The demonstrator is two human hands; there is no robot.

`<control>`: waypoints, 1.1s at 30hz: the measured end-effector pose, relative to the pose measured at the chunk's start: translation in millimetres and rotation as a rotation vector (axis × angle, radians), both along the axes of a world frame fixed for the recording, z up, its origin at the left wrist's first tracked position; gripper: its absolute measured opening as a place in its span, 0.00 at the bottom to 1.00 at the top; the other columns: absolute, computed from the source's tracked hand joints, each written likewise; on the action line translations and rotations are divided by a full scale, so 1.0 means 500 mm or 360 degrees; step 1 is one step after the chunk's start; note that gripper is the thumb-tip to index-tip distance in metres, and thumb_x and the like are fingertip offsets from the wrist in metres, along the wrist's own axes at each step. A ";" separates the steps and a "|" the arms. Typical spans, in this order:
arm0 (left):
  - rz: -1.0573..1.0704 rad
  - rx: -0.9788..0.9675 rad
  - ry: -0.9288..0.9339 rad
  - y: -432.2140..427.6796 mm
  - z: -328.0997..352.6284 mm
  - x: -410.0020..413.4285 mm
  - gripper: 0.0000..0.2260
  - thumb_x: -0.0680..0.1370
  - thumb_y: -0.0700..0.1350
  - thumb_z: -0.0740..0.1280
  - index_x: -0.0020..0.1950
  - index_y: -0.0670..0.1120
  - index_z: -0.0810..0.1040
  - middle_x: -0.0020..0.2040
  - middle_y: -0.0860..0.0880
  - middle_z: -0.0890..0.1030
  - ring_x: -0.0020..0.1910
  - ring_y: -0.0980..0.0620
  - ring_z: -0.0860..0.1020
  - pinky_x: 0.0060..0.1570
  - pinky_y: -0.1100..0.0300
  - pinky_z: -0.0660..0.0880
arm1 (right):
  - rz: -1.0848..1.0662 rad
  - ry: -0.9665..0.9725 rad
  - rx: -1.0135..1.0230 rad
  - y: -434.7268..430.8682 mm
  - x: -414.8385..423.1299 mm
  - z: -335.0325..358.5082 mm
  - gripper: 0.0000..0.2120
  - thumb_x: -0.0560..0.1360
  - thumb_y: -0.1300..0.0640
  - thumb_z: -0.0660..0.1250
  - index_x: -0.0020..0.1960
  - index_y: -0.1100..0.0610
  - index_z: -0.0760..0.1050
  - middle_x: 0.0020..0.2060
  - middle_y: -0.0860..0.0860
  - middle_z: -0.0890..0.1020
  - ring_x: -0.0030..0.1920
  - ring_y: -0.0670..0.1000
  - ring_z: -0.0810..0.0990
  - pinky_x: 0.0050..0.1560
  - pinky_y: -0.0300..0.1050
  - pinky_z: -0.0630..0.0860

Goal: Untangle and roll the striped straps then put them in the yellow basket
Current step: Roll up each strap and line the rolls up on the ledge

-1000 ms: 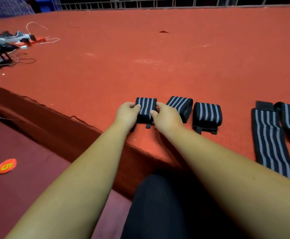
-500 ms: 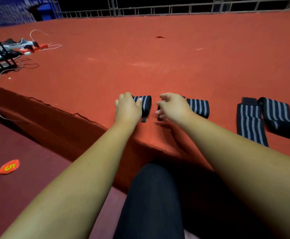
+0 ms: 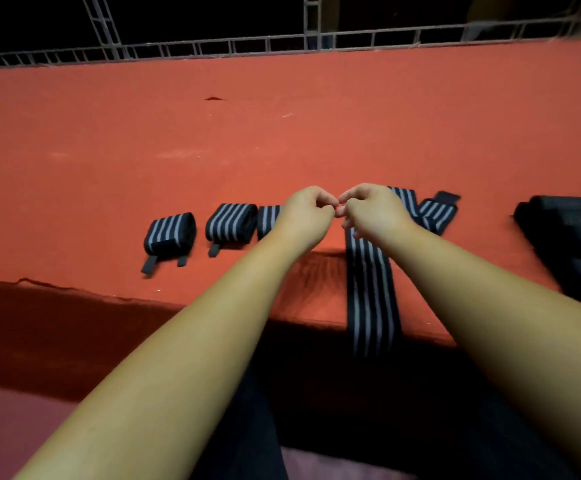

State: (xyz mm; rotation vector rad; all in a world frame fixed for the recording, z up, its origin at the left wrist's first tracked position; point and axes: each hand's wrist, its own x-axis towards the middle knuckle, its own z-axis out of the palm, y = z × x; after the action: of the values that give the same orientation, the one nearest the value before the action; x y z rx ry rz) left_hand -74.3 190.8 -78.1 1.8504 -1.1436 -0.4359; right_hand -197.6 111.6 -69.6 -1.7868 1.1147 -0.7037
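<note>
Three rolled black-and-grey striped straps lie in a row on the red mat (image 3: 282,143): one at the left (image 3: 169,233), a second (image 3: 232,221) beside it, and a third (image 3: 269,216) partly hidden behind my left hand (image 3: 308,213). An unrolled striped strap (image 3: 368,289) runs from under my right hand (image 3: 368,211) down over the mat's front edge, and its far part (image 3: 436,211) shows behind that hand. Both hands hover side by side with loosely curled fingers, fingertips almost meeting, holding nothing that I can see. No yellow basket is in view.
A dark heap of more straps (image 3: 573,237) lies blurred at the right. A metal railing (image 3: 282,43) borders the mat's far side. The mat's front edge (image 3: 74,289) drops to a lower floor, and my dark-clad knee is below.
Both hands let go of the left rolled strap and moved right, past the other rolls, to the top end of the unrolled strap. The view swung right.
</note>
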 end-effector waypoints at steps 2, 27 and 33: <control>-0.0126 0.0039 0.0068 -0.034 -0.008 -0.048 0.07 0.77 0.43 0.66 0.46 0.54 0.82 0.45 0.48 0.87 0.46 0.44 0.86 0.51 0.42 0.84 | -0.0114 0.0019 -0.0027 -0.029 -0.054 -0.007 0.15 0.76 0.63 0.60 0.51 0.50 0.83 0.40 0.46 0.89 0.39 0.51 0.86 0.43 0.56 0.84; -0.0162 0.0130 0.1357 -0.292 -0.061 -0.206 0.07 0.75 0.35 0.71 0.50 0.44 0.81 0.53 0.42 0.88 0.55 0.36 0.88 0.59 0.42 0.85 | -0.0296 -0.0316 0.0473 -0.170 -0.305 -0.139 0.17 0.74 0.43 0.68 0.46 0.57 0.85 0.39 0.50 0.84 0.43 0.53 0.81 0.49 0.51 0.74; -0.0691 0.0033 0.1487 -0.224 -0.034 -0.213 0.19 0.70 0.30 0.57 0.53 0.46 0.80 0.48 0.44 0.86 0.48 0.43 0.86 0.48 0.50 0.83 | -0.0436 -0.0192 0.0207 -0.182 -0.304 -0.132 0.24 0.88 0.43 0.58 0.43 0.51 0.85 0.39 0.44 0.84 0.43 0.45 0.80 0.44 0.38 0.71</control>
State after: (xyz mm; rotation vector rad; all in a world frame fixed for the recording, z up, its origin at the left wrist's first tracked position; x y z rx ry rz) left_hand -181.0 78.7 -95.1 1.1358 -0.8429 -1.3820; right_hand -349.4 20.9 -135.7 -1.4784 1.3058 -0.8681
